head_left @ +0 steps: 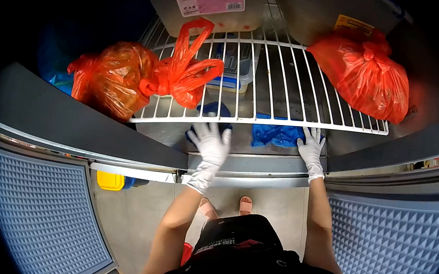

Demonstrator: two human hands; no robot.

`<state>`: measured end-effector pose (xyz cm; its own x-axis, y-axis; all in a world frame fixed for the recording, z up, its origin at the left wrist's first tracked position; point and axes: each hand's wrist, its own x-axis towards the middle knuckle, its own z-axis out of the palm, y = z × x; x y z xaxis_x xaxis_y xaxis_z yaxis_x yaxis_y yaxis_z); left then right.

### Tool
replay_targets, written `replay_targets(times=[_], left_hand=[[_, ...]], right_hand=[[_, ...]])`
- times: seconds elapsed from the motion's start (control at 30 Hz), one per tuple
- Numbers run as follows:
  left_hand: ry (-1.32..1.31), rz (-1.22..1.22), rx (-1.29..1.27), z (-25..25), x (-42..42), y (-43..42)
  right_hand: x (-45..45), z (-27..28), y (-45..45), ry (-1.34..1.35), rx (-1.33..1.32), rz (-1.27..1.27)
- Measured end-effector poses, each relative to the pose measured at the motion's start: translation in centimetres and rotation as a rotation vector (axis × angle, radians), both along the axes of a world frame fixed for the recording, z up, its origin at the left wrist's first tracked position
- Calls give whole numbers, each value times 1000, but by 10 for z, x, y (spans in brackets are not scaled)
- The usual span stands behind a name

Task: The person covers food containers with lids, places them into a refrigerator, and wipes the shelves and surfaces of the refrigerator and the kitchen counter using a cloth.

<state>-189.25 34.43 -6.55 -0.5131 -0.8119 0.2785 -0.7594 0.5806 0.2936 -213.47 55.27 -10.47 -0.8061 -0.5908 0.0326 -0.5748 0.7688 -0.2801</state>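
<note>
Both my hands wear white gloves and reach to the front of an open fridge, just under the edge of a white wire shelf (pixel 262 123). My left hand (pixel 211 144) has its fingers spread, near a dark blue bag (pixel 215 109) on the fridge floor. My right hand (pixel 311 149) is also spread, its fingers by the right end of a crumpled blue plastic bag (pixel 276 134). Neither hand grips anything that I can see. On the shelf lie a knotted red bag (pixel 123 78) at the left and another red bag (pixel 371 77) at the right.
Behind the red bags stand two big plastic boxes (pixel 208 20), one with a pink label. A lidded container (pixel 233 61) shows below the wire shelf. Open doors (pixel 49 206) flank me on both sides. A yellow object (pixel 110 181) is on the floor at the left.
</note>
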Motion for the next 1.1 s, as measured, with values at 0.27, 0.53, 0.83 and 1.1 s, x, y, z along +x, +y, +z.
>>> replay_targets(times=[0.27, 0.53, 0.83, 1.1], left_hand=[[-140, -326, 146, -46, -4, -22], [-135, -573, 162, -32, 2, 1], [455, -422, 174, -2, 127, 51], [722, -28, 142, -19, 253, 49]], right_hand=[[68, -1, -89, 99, -25, 157], [51, 0, -153, 235, -520, 156], [164, 66, -233, -126, -598, 565], [231, 5, -316, 30, 93, 1201]])
